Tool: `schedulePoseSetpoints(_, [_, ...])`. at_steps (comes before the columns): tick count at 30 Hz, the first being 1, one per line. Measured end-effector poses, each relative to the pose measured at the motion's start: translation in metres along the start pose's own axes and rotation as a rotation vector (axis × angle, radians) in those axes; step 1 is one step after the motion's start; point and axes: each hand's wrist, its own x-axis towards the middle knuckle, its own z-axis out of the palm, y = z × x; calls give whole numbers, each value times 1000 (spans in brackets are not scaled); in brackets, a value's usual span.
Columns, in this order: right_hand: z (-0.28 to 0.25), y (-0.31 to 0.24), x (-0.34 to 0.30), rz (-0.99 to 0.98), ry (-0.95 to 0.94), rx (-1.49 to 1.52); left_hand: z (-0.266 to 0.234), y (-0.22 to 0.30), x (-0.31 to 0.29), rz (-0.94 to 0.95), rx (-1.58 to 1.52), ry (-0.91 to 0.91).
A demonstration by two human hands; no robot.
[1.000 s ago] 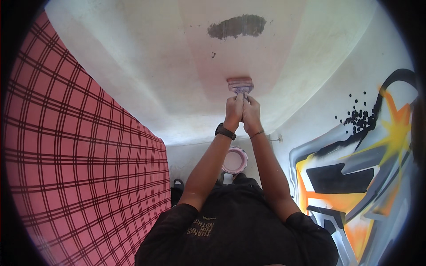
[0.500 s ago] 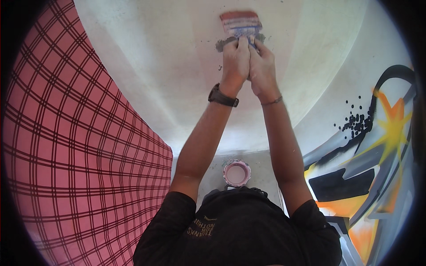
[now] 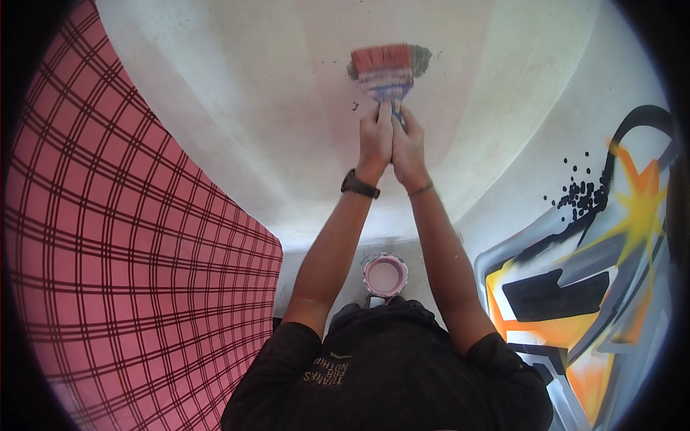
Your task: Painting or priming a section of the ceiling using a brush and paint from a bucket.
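Note:
Both my hands grip the handle of one wide paintbrush (image 3: 390,77), with reddish bristles and a paint-smeared white and blue body. My left hand (image 3: 375,141) and my right hand (image 3: 409,146) lie side by side, fingers closed around the handle. The bristles point away from me against a pale wall (image 3: 287,122), over a dark grey patch (image 3: 422,62) that shows at both sides of the brush. A dark watch (image 3: 360,184) sits on my left wrist, a thin band on my right.
A round tub of pale pink paint (image 3: 385,276), its rim smeared, stands on the grey floor (image 3: 424,277) close to my body. Along the left runs a pink surface with dark check lines (image 3: 151,237). Orange, yellow, grey and black graffiti (image 3: 568,287) covers the wall at right.
My hands have brought the brush down the wall toward me and slightly left. Its bristles were beyond the dark patch before and now overlap it.

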Motion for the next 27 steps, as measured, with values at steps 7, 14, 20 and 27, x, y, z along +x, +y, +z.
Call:
schedulePoseSetpoints(7, [-55,87,-63,299,111,-20,-8,-100,-70,-315,28,33])
schedulePoseSetpoints(14, [-107,156,-133,573,306,-245,-18,-183,-154,-783,-15,39])
schedulePoseSetpoints(20, [-93,31,-99,96,258,-533,39,-118,-112,-821,-526,-377])
schedulePoseSetpoints(27, [-52,-86,-9,-161,305,-652,87,5,-16,-457,-569,-600])
